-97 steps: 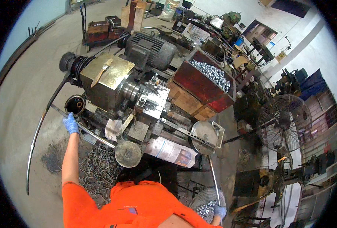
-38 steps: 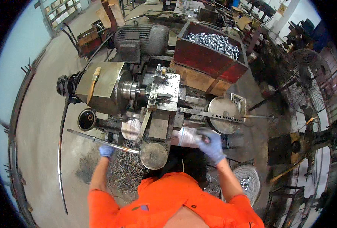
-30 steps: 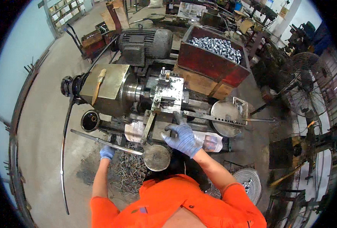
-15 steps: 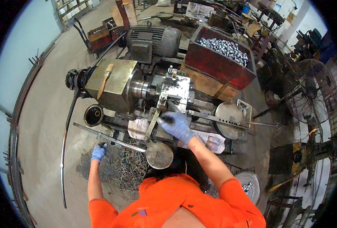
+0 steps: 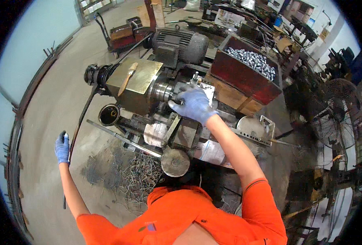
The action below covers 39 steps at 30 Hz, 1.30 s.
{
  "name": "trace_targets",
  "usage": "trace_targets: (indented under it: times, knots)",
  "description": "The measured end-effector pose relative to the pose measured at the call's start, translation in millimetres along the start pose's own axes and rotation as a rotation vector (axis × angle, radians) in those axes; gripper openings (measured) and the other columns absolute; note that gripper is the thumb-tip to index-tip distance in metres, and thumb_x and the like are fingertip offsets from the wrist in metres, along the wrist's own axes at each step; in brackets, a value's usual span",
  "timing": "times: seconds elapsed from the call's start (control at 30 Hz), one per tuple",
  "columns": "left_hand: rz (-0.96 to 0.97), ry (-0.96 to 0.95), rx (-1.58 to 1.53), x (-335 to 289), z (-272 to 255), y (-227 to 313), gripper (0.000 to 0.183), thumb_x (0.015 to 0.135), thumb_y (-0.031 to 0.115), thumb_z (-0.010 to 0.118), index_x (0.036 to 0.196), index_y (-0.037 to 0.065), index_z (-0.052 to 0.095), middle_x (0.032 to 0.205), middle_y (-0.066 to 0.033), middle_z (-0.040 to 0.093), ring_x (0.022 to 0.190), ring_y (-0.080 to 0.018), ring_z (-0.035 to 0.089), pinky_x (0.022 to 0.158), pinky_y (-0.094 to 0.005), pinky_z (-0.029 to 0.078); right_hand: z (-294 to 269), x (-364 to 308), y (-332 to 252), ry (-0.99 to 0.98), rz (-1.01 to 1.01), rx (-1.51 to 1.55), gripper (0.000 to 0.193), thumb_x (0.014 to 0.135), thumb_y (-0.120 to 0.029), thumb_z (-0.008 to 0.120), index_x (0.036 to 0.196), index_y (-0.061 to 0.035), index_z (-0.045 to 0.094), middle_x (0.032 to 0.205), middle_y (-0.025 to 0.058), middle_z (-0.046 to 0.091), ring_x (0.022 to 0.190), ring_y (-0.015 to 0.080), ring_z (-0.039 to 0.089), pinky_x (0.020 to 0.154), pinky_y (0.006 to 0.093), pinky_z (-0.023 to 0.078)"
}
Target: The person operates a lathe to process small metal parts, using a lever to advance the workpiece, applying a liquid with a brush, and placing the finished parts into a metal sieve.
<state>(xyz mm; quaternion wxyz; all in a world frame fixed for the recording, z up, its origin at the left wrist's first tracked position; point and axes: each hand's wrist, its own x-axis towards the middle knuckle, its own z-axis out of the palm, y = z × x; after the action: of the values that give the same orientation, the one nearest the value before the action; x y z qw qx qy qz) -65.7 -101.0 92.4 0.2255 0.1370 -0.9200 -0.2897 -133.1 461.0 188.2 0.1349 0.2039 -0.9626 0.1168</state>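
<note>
My right hand [image 5: 194,105], in a blue-grey glove with dark fingertips, is over the bright tool block [image 5: 208,90] beside the machine's round steel spindle [image 5: 163,90]. Its thumb stands apart from the fingers, whose tips are blurred; whether anything is between them is hidden. On the far left, my left hand [image 5: 61,148] is gloved alike, its fingers stretched upward. It is right beside the long dark lever [image 5: 82,118], and contact cannot be made out. A wooden-handled brush [image 5: 127,80] lies on the machine's flat metal cover [image 5: 146,69].
A red bin [image 5: 246,79] of small shiny metal parts stands behind the tool block. An electric motor [image 5: 181,45] sits at the back. A steel bar [image 5: 123,139] and round plate [image 5: 175,162] lie in front, above scattered metal scraps [image 5: 140,175]. A caged fan [image 5: 334,106] stands right.
My left hand has moved left and slightly up, from near the steel bar to the dark lever. My right hand has risen from below the tool block to over it. The view has shifted a little.
</note>
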Motion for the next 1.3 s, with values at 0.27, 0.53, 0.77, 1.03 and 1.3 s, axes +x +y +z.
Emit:
trace_targets:
  times: [0.27, 0.53, 0.77, 1.03, 1.3]
  knots:
    - [-0.081, -0.018, 0.417, -117.3, 35.6, 93.2, 0.040, 0.078, 0.049, 0.058, 0.083, 0.009, 0.060, 0.076, -0.0180, 0.063, 0.072, -0.0369, 0.061, 0.063, -0.0447, 0.047, 38.7, 44.6, 0.1, -0.340, 0.110, -0.168, 0.055, 0.074, -0.056, 0.054, 0.090, -0.0044, 0.066, 0.081, 0.0163, 0.065, 0.084, 0.0321, 0.062, 0.085, 0.0413, 0.042]
    - [-0.191, -0.072, 0.542, -103.3, 40.1, 92.8, 0.037, 0.076, 0.041, 0.060, 0.096, 0.010, 0.060, 0.081, -0.0174, 0.064, 0.075, -0.0359, 0.062, 0.066, -0.0458, 0.047, 40.8, 42.9, -3.8, -0.321, 0.208, -0.095, 0.050, 0.071, -0.052, 0.059, 0.092, -0.0068, 0.067, 0.089, 0.0148, 0.066, 0.083, 0.0309, 0.062, 0.081, 0.0397, 0.049]
    - [-0.085, -0.167, 0.516, -105.3, 37.2, 75.5, 0.057, 0.076, 0.040, 0.060, 0.124, 0.010, 0.048, 0.094, -0.0154, 0.065, 0.081, -0.0339, 0.062, 0.073, -0.0435, 0.047, -30.2, 13.5, 16.2, -0.065, 0.234, -0.073, 0.052, 0.076, -0.054, 0.053, 0.069, -0.0050, 0.068, 0.070, 0.0187, 0.062, 0.070, 0.0341, 0.061, 0.074, 0.0404, 0.048]
    - [0.224, -0.135, 0.155, -59.6, 36.9, 176.6, 0.047, 0.084, 0.036, 0.057, 0.119, 0.005, 0.053, 0.084, -0.0143, 0.064, 0.072, -0.0291, 0.061, 0.065, -0.0386, 0.047, -106.1, -7.0, 110.5, 0.311, 0.384, -0.441, 0.051, 0.079, -0.051, 0.053, 0.115, -0.0148, 0.058, 0.116, 0.0201, 0.054, 0.107, 0.0348, 0.050, 0.090, 0.0431, 0.041]
    - [0.464, 0.139, 0.079, -8.0, 103.4, 283.6, 0.055, 0.083, 0.042, 0.056, 0.127, 0.010, 0.047, 0.087, -0.0135, 0.063, 0.072, -0.0279, 0.062, 0.064, -0.0383, 0.048, -10.6, -118.8, 13.3, 0.313, 0.177, 0.179, 0.047, 0.073, -0.040, 0.066, 0.107, -0.0078, 0.062, 0.126, 0.0190, 0.047, 0.108, 0.0367, 0.051, 0.090, 0.0436, 0.043]
